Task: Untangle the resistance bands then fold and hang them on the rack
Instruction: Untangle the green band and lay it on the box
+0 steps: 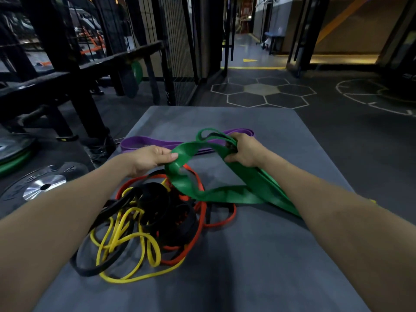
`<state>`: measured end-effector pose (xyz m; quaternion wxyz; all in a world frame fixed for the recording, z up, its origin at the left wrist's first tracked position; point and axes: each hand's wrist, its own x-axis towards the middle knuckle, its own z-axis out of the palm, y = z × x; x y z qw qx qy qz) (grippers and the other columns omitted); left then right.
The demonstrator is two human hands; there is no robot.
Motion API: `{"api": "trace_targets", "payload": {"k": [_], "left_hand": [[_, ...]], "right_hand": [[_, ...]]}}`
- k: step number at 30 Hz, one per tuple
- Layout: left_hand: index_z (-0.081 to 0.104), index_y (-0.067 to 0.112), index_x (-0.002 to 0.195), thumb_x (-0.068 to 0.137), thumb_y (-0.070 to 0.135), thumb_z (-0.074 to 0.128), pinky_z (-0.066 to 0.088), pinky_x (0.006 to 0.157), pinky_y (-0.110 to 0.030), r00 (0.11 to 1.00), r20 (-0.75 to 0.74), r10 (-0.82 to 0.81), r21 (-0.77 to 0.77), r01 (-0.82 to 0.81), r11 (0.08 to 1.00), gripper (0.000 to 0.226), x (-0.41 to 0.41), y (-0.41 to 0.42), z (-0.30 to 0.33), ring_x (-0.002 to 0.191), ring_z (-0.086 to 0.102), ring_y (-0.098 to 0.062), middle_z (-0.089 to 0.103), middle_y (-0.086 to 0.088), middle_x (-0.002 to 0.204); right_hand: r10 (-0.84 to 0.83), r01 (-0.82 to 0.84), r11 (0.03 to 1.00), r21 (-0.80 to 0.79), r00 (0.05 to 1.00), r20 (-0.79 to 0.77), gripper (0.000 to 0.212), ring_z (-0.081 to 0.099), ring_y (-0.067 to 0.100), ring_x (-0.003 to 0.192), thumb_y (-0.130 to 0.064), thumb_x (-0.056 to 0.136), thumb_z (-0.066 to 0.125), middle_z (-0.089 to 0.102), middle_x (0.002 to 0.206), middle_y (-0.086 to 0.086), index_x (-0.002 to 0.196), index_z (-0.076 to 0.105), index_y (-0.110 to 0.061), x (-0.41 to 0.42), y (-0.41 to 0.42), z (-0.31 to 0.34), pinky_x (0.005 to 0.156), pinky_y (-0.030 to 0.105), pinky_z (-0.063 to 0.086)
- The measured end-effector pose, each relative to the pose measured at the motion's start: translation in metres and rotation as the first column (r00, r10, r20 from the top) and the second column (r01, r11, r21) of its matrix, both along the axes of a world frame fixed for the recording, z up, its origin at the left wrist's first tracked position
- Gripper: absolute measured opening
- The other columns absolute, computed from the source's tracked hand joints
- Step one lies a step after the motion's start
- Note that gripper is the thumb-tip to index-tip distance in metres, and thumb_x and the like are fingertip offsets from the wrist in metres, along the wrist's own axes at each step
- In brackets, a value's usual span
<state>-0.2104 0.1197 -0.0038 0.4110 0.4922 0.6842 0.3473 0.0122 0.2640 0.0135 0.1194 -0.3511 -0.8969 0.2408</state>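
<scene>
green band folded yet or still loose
Loose: the green band hangs in open twisted loops between the left hand and right hand.

A gym: a black steel rack (pixel 67 64) rises left of the grey mat (pixel 270 255), weight plates (pixel 42 185) lie beside it, and hexagon floor markings (pixel 263 92) lie beyond.

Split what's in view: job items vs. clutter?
Job: wide green rubber band, gripped by left hand and right hand; flat purple band; tangled yellow, orange-red and black bands; black metal rack.
Clutter: steel-hubbed weight plate; grey mat.
</scene>
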Motion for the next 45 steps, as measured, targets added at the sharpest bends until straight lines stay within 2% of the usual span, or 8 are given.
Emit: {"api": "trace_targets", "payload": {"k": [3, 6, 15, 19, 29, 38, 41, 45], "left_hand": [[0.069, 0.005, 0.094, 0.091, 0.055, 0.037, 0.043, 0.088, -0.027, 0.983, 0.021, 0.184, 0.022, -0.185, 0.983, 0.059, 0.001, 0.001, 0.005, 0.078, 0.064, -0.009, 0.071, 0.001, 0.08], [0.067, 0.013, 0.113, 0.064, 0.08, 0.052, 0.034, 0.108, -0.033, 0.98, 0.032, 0.196, -0.034, -0.195, 0.98, 0.084, 0.0, 0.002, 0.005, 0.111, 0.058, -0.014, 0.067, 0.0, 0.115], [0.049, 0.014, 0.067, 0.075, 0.039, 0.075, 0.034, 0.064, -0.03, 0.898, -0.414, 0.152, -0.117, -0.218, 0.969, 0.037, 0.002, -0.007, 0.001, 0.081, 0.047, -0.022, 0.048, -0.004, 0.072], [0.053, 0.013, 0.082, 0.076, 0.029, 0.076, 0.039, 0.082, -0.031, 0.854, -0.408, 0.324, 0.022, -0.346, 0.938, 0.029, 0.0, -0.006, 0.005, 0.097, 0.05, -0.021, 0.054, -0.007, 0.102], [0.05, 0.008, 0.067, 0.094, 0.008, 0.052, 0.038, 0.03, -0.012, 0.879, -0.014, 0.477, -0.056, -0.477, 0.877, 0.027, 0.019, -0.011, -0.003, 0.027, 0.048, -0.002, 0.053, 0.005, 0.034], [0.059, 0.009, 0.106, 0.099, 0.044, 0.033, 0.052, 0.062, -0.025, 0.793, 0.173, 0.584, -0.165, -0.562, 0.811, 0.044, 0.0, -0.015, -0.018, 0.075, 0.06, -0.014, 0.065, -0.007, 0.095], [0.062, 0.008, 0.097, 0.092, 0.063, 0.026, 0.051, 0.072, -0.028, 0.829, 0.247, 0.502, -0.251, -0.446, 0.859, 0.066, 0.0, -0.016, -0.007, 0.079, 0.064, -0.017, 0.068, -0.006, 0.089], [0.065, 0.008, 0.097, 0.085, 0.037, 0.063, 0.055, 0.061, -0.022, 0.924, 0.118, 0.364, -0.266, -0.323, 0.908, 0.031, 0.01, -0.016, 0.003, 0.066, 0.068, -0.015, 0.071, -0.005, 0.079]], "right_hand": [[0.041, -0.04, 0.999, -0.028, 0.998, 0.041, 0.053, 0.06, 0.027, 0.103, -0.018, 0.078, 0.075, 0.065, 0.11, 0.011, 0.124, 0.053, -0.007, 0.002, 0.001, 0.004, 0.083, 0.025, 0.041], [0.13, -0.125, 0.982, -0.142, 0.991, 0.029, 0.029, 0.058, 0.019, 0.087, -0.018, 0.078, 0.075, 0.063, 0.094, 0.004, 0.102, 0.06, -0.012, 0.006, -0.001, -0.001, 0.077, 0.024, 0.043], [0.051, -0.046, 0.997, -0.065, 0.996, 0.068, 0.032, 0.056, 0.025, 0.076, -0.033, 0.088, 0.062, 0.068, 0.097, 0.018, 0.099, 0.062, -0.003, 0.014, -0.004, -0.006, 0.066, 0.028, 0.041], [-0.031, 0.031, 0.999, -0.01, 0.999, -0.036, 0.031, 0.054, 0.026, 0.079, -0.037, 0.093, 0.052, 0.062, 0.092, 0.016, 0.099, 0.052, -0.006, 0.021, -0.007, -0.003, 0.066, 0.028, 0.035], [0.061, -0.028, 0.981, 0.193, 0.984, -0.168, 0.041, 0.049, 0.03, 0.111, -0.046, 0.093, 0.046, 0.053, 0.115, 0.011, 0.113, 0.041, -0.01, -0.036, -0.063, -0.032, 0.082, 0.041, 0.042], [0.16, -0.181, 0.934, 0.307, 0.983, 0.093, 0.051, 0.049, 0.033, 0.113, -0.056, 0.092, 0.038, 0.051, 0.116, 0.011, 0.122, 0.039, -0.014, -0.059, -0.072, -0.071, 0.086, 0.042, 0.042], [0.17, -0.211, 0.924, 0.319, 0.974, 0.15, 0.056, 0.047, 0.031, 0.117, -0.057, 0.092, 0.037, 0.049, 0.12, 0.012, 0.13, 0.035, -0.015, -0.061, -0.075, -0.072, 0.087, 0.042, 0.042], [0.204, -0.261, 0.917, 0.303, 0.957, 0.208, 0.068, 0.041, 0.03, 0.123, -0.061, 0.09, 0.038, 0.043, 0.128, 0.012, 0.137, 0.029, -0.013, -0.06, -0.077, -0.072, 0.095, 0.042, 0.039]]}}
